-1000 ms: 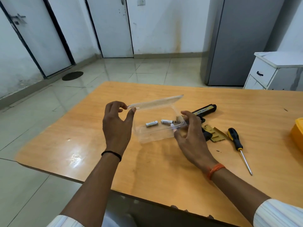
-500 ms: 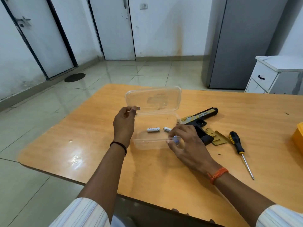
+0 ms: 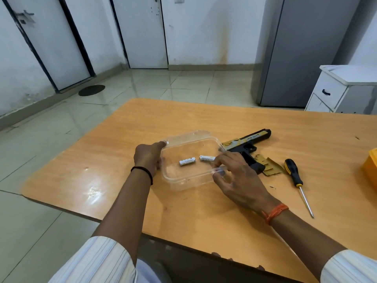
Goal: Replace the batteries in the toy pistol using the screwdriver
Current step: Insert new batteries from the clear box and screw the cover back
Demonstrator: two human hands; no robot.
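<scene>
A clear plastic container (image 3: 189, 181) stands open on the table, its lid folded back behind it. Two white batteries lie inside, one at the left (image 3: 187, 161) and one at the right (image 3: 206, 158). My left hand (image 3: 148, 159) grips the container's left rim. My right hand (image 3: 234, 174) holds the right rim, thumb outside, fingertips curled inside and touching the right battery's end. The black and gold toy pistol (image 3: 247, 139) lies just behind my right hand. Its gold battery cover (image 3: 272, 169) lies beside the grip. To the right lies the black and yellow screwdriver (image 3: 293, 174).
A small screw-like speck (image 3: 272, 187) lies on the wooden table (image 3: 214, 117) near the screwdriver shaft. A yellow box (image 3: 370, 170) sits at the right edge. A white drawer unit (image 3: 334, 92) and a grey cabinet (image 3: 295, 52) stand beyond the table.
The lid swung up from nearly closed and now lies folded back. The container came down onto the table. My right fingers moved over the rim to the right battery.
</scene>
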